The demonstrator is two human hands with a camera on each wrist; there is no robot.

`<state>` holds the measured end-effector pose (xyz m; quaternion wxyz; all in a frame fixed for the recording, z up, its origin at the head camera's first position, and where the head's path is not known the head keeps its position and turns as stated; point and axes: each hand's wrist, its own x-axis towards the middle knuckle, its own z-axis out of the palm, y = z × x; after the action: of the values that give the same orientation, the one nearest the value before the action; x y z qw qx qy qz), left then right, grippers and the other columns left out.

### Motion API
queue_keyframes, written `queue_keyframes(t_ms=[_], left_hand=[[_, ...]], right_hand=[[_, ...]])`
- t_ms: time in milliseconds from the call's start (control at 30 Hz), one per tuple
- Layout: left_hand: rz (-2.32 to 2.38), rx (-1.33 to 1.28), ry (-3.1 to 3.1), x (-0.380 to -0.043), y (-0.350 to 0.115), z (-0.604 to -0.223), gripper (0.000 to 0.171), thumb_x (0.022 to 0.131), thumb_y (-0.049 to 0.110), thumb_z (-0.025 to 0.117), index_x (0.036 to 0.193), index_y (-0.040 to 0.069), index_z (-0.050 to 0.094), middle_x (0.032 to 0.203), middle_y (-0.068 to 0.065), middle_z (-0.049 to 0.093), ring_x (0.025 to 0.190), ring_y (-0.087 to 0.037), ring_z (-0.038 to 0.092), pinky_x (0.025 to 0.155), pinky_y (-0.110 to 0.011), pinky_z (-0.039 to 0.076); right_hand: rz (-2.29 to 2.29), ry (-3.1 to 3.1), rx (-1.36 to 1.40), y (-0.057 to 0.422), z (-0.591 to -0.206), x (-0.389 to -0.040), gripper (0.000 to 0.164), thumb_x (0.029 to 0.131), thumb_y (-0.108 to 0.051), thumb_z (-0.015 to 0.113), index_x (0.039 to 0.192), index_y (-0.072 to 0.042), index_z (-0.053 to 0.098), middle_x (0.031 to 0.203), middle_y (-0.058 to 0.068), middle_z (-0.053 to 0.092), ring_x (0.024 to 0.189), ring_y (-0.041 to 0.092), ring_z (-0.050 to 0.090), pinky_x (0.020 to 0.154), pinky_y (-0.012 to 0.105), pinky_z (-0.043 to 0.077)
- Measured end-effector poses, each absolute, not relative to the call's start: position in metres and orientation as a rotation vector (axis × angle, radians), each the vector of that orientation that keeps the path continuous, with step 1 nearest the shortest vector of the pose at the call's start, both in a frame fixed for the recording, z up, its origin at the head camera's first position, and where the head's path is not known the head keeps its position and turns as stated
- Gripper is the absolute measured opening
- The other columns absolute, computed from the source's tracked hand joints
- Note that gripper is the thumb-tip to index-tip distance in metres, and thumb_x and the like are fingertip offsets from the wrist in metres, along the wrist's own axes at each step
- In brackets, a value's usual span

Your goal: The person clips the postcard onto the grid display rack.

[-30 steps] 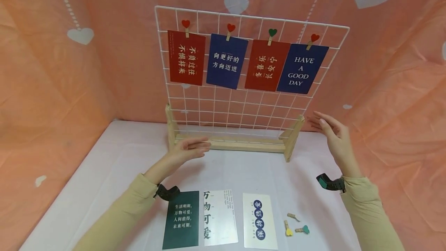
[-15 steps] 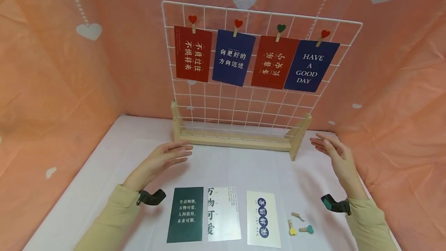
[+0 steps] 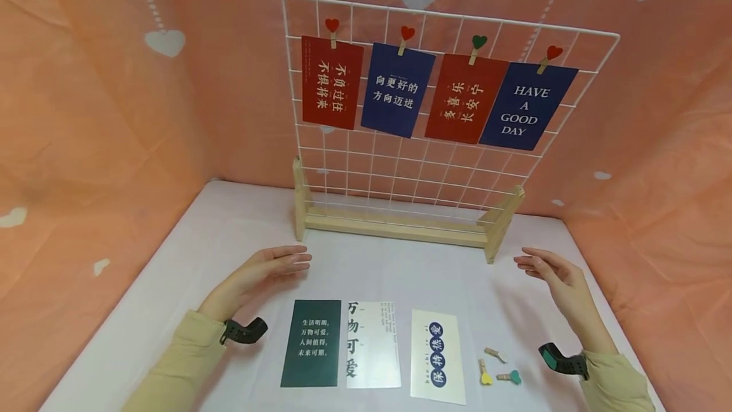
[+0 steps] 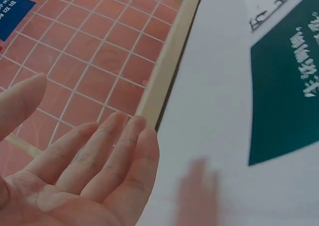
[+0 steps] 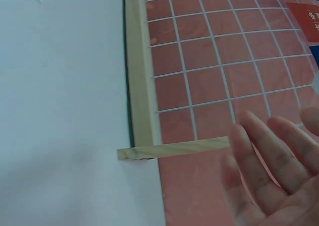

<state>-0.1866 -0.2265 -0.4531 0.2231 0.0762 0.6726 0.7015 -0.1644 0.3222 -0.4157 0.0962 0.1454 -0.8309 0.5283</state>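
Observation:
My left hand (image 3: 257,275) hovers over the table with fingers extended, in front of the left foot of the wooden stand (image 3: 394,229). My right hand (image 3: 560,281) is held the same way near the stand's right foot, its palm bare in the right wrist view. Neither hand holds anything. On the stand rises a white wire grid (image 3: 400,173). Clipped along its top are a red card (image 3: 332,84), a blue card (image 3: 396,91), a second red card (image 3: 466,100) and a blue "HAVE A GOOD DAY" card (image 3: 526,107), each under a heart clothespin, three red and one green (image 3: 478,43).
A dark green card (image 3: 311,343), a white card with large black characters (image 3: 377,345) and a cream card with blue circles (image 3: 437,356) lie in a row on the table. Right of them are several small clothespins, one with a yellow heart (image 3: 485,375), another teal (image 3: 511,377).
Both hands have come down and away from the stand toward the near side, the left one also shifting left. The head view has swung a little, sliding the scene rightward. Cards and clips stay as they were.

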Motion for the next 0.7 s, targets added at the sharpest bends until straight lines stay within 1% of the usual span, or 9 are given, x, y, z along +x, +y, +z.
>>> queue_keyframes(t_ms=[267,433,533,567,700], left_hand=[[1.927,0.143,1.845,-0.177,-0.232,-0.465,0.055,0.099,0.019,0.054,0.144,-0.007,0.033,0.140,-0.025,0.044,0.125,-0.033,0.049,0.102,-0.039,0.041],[1.904,0.139,1.855,-0.174,-0.237,-0.470,0.057,0.099,0.020,0.055,0.143,-0.007,0.033,0.138,-0.025,0.046,0.123,-0.033,0.050,0.102,-0.040,0.042],[1.879,0.132,1.889,-0.173,-0.238,-0.472,0.058,0.098,0.022,0.056,0.142,-0.009,0.034,0.136,-0.026,0.048,0.122,-0.033,0.052,0.101,-0.040,0.043],[1.867,0.140,1.898,-0.173,-0.238,-0.473,0.058,0.098,0.022,0.056,0.141,-0.010,0.033,0.136,-0.026,0.048,0.122,-0.033,0.051,0.101,-0.040,0.043],[1.820,0.102,1.942,-0.172,-0.239,-0.476,0.058,0.098,0.024,0.057,0.140,-0.011,0.036,0.133,-0.025,0.051,0.120,-0.032,0.053,0.099,-0.038,0.045]], right_hand=[[1.578,-2.590,0.456,0.327,-0.434,-0.157,0.033,0.103,-0.013,0.045,0.127,0.008,0.053,0.108,0.014,0.068,0.097,0.013,0.066,0.081,0.021,0.052],[1.573,-2.681,0.412,0.330,-0.444,-0.150,0.035,0.103,-0.018,0.046,0.127,0.007,0.053,0.109,0.019,0.067,0.097,0.016,0.066,0.081,0.023,0.053],[1.581,-2.720,0.413,0.333,-0.449,-0.145,0.037,0.103,-0.018,0.046,0.128,0.009,0.051,0.108,0.020,0.067,0.097,0.016,0.066,0.080,0.025,0.054],[1.596,-2.725,0.418,0.334,-0.450,-0.143,0.037,0.103,-0.017,0.046,0.127,0.011,0.051,0.108,0.020,0.067,0.096,0.016,0.066,0.079,0.025,0.054],[1.660,-2.755,0.447,0.337,-0.455,-0.139,0.036,0.102,-0.015,0.046,0.125,0.014,0.051,0.106,0.023,0.066,0.095,0.020,0.067,0.079,0.028,0.055]])
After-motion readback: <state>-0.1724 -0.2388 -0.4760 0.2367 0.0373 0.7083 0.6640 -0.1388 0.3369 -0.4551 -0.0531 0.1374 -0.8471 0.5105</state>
